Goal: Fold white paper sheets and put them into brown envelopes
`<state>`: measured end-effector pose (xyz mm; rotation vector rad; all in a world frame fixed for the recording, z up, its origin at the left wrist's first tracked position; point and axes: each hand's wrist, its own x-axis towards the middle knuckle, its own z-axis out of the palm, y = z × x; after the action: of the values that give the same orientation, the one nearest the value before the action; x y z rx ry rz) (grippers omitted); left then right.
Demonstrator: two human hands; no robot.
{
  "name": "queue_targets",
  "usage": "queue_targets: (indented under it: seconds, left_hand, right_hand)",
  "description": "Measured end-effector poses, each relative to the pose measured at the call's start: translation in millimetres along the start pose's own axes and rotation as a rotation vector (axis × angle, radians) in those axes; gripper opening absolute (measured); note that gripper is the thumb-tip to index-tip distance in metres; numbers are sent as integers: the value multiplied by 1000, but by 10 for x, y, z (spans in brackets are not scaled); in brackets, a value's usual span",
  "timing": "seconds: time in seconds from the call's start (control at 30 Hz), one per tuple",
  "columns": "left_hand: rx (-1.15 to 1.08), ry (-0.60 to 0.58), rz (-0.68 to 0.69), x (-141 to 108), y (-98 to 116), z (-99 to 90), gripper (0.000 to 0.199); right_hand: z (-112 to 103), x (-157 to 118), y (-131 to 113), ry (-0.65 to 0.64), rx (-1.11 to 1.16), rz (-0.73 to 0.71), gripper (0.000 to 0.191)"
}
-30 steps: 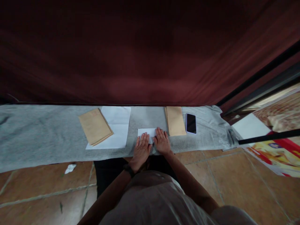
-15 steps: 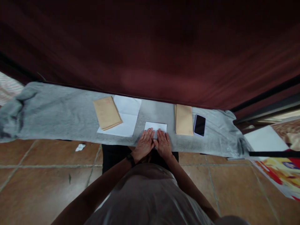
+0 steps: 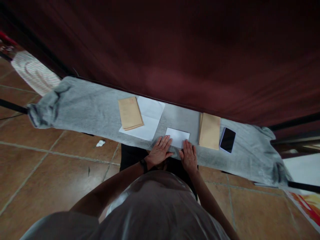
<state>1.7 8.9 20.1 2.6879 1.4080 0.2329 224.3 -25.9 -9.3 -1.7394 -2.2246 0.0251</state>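
Note:
A small folded sheet of white paper (image 3: 177, 136) lies flat on the grey cloth near its front edge. My left hand (image 3: 159, 151) rests at the paper's left side, fingers stretched out flat. On the opposite side my right hand (image 3: 188, 156) lies flat too, its fingertips at the paper's lower right corner. To the left, a few brown envelopes (image 3: 130, 113) sit on top of a larger creased white sheet (image 3: 147, 128). Another stack of brown envelopes (image 3: 210, 131) is to the right of my right hand.
A phone (image 3: 227, 140) with a dark screen lies beyond the right envelopes. The grey cloth (image 3: 87, 103) covers a narrow table against a dark red upright surface (image 3: 175, 66). A crumpled white scrap (image 3: 100, 143) is on the tiled floor.
My hands have spread apart from the paper's middle toward its two sides, uncovering more of it. The view has shifted and tilted, so things on the table appear further right.

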Motion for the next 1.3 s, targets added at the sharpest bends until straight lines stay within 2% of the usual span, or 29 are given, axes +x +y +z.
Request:
queue_targets:
  seconds: [0.27,0.43,0.57,0.73,0.9,1.0,1.17,1.3]
  left_hand:
    - [-17,-4,-14,-6,-23,2,71]
    - [-34,38,-35,82,-47,11,57]
    - [-68,47,-77,261,-122,-12,46]
    - [-123,36,-152,634,-241,-42,46]
    - [-301,-53,-177,997,-296,-152,45]
    - [-373,-61,-199,1123,-336,-207,36]
    - [-583,-58,-288,1205,-439,-234,12]
    - [-833,0,-416,1182,-508,-298,6]
  right_hand:
    - [-38,-85,81,13,-6,0,61]
    - [-57,-16,61,-22,-10,45,58]
    - [-73,34,65,-41,11,63,55]
    - [-79,39,76,-31,21,67,53]
    - [-72,38,80,-2,31,79,52]
    - [-71,39,92,8,52,79,52]
    - [-66,44,121,17,119,82,50]
    - [-39,100,148,88,300,197,51]
